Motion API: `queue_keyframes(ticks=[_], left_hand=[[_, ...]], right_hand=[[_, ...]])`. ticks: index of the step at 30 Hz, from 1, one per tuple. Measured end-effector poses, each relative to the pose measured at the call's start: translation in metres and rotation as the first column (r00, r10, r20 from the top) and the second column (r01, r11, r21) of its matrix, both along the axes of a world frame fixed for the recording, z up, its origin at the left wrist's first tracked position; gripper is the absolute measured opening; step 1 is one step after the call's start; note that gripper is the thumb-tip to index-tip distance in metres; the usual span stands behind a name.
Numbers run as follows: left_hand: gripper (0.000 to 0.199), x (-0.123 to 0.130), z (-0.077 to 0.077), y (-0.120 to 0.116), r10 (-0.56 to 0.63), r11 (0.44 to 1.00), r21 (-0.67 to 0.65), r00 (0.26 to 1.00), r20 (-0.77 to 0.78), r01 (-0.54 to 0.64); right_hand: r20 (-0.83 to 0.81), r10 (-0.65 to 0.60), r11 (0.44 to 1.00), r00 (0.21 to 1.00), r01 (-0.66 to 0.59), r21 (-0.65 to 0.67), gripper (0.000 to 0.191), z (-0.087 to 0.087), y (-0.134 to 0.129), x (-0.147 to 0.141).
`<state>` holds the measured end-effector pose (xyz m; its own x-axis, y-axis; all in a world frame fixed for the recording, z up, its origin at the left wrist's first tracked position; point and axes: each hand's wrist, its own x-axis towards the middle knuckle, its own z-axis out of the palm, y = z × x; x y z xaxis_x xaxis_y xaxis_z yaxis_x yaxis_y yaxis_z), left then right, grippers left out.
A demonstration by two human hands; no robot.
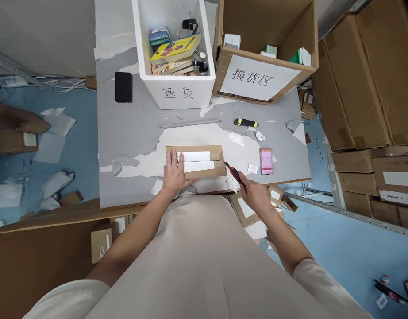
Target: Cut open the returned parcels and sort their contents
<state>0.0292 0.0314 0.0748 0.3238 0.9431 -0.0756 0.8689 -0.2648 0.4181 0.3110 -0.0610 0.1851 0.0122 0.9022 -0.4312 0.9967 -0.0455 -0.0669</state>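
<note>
A flat brown cardboard box (195, 172) with two white labels lies near the table's front edge. My left hand (174, 173) rests on its left end, fingers spread and pressing on the top. In my right hand (256, 193) is a red and black utility knife (235, 173), its tip at the box's right end, where clear tape shows. Right of the knife lie a small printed square of paper (252, 168) and a pink packet (267, 161). Farther back is a black and yellow cutter (246, 122).
At the table's back stand a white foam bin (184, 93) holding books and a big carton (224, 66) holding small boxes. A black phone (123, 87) lies at the back left. Cartons (359, 79) are stacked at the right; torn paper patches the grey table (134, 124).
</note>
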Motion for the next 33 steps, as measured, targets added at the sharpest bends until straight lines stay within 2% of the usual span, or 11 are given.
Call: queue_keyframes(ticks=[9,13,15,17,18,20,23,25,27,29,33], left_hand=[[0.122,0.001,0.001,0.000,0.004,1.000,-0.025,0.999,-0.031,-0.004],[0.120,-0.002,-0.002,0.000,-0.009,0.999,-0.039,0.999,-0.054,0.006],[0.121,-0.006,-0.004,0.001,-0.027,0.999,-0.022,1.000,-0.001,0.027],[0.119,-0.012,-0.006,0.002,-0.057,0.998,0.010,0.993,0.099,0.056],[0.116,-0.015,-0.006,0.003,-0.072,0.997,0.031,0.985,0.155,0.068],[0.109,-0.024,-0.007,0.002,-0.072,0.996,0.076,0.964,0.256,0.054],[0.109,-0.039,-0.012,-0.003,0.038,0.996,0.065,0.929,0.369,-0.067],[0.117,-0.048,-0.020,-0.011,0.160,0.987,-0.067,0.879,0.449,-0.146],[0.118,-0.055,-0.031,-0.020,0.276,0.952,-0.265,0.809,0.519,-0.155],[0.108,-0.057,-0.042,-0.027,0.369,0.900,-0.417,0.732,0.573,-0.127],[0.079,-0.055,-0.047,-0.029,0.458,0.865,-0.474,0.639,0.618,-0.162]], right_hand=[[0.013,-0.056,0.998,0.998,0.056,-0.019,0.048,0.003,-0.024,-0.016],[-0.131,-0.124,0.991,0.984,0.130,0.033,0.049,0.010,-0.038,0.001],[-0.264,-0.219,0.967,0.939,0.245,0.068,0.051,0.005,-0.041,0.011],[-0.482,-0.352,0.901,0.802,0.430,0.057,0.055,-0.010,-0.037,0.018],[-0.607,-0.404,0.852,0.684,0.523,0.023,0.057,-0.023,-0.031,0.020],[-0.816,-0.429,0.754,0.388,0.652,-0.087,0.052,-0.053,-0.015,0.018],[-0.917,-0.398,0.677,0.034,0.685,-0.269,0.046,-0.098,0.012,0.008],[-0.904,-0.406,0.657,-0.131,0.646,-0.389,0.047,-0.120,0.025,0.000],[-0.867,-0.436,0.640,-0.242,0.593,-0.488,0.049,-0.132,0.033,-0.007],[-0.837,-0.462,0.620,-0.294,0.568,-0.541,0.050,-0.137,0.036,-0.011],[-0.849,-0.432,0.625,-0.304,0.578,-0.524,0.047,-0.136,0.042,-0.013]])
